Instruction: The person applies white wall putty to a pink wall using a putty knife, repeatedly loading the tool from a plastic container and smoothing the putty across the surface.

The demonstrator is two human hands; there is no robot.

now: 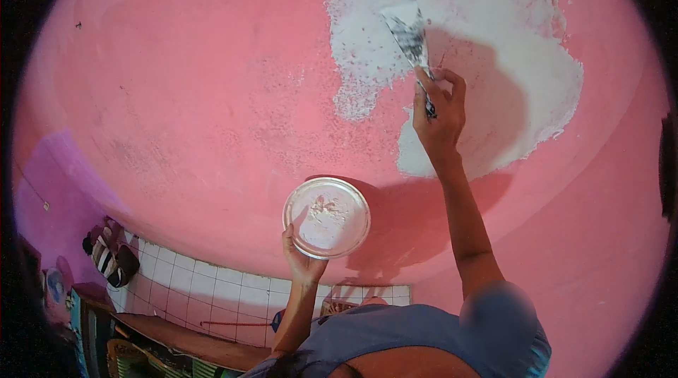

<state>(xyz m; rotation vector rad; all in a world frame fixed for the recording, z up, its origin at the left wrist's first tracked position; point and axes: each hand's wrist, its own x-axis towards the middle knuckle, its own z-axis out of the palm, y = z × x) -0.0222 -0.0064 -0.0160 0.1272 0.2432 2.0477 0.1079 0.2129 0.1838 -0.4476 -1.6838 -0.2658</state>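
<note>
My right hand (441, 113) is raised to the pink wall (212, 81), its fingers closed round the handle of a putty knife (408, 33). The knife's blade points up, smeared with white and dark marks, and lies over a broad patch of white filler (494, 18). Whether the blade touches the wall I cannot tell. Lower down, my left hand (304, 261) grips the edge of a round, shallow dish (330, 217) from below. Some whitish filler sits on the dish, with a rough lump near its middle.
A white tiled floor (226, 290) runs along the foot of the wall. At the lower left are a striped bundle (113, 261), a brown wooden board (191, 343) and a red stick (236, 324). A purple wall section (63, 173) stands at the far left.
</note>
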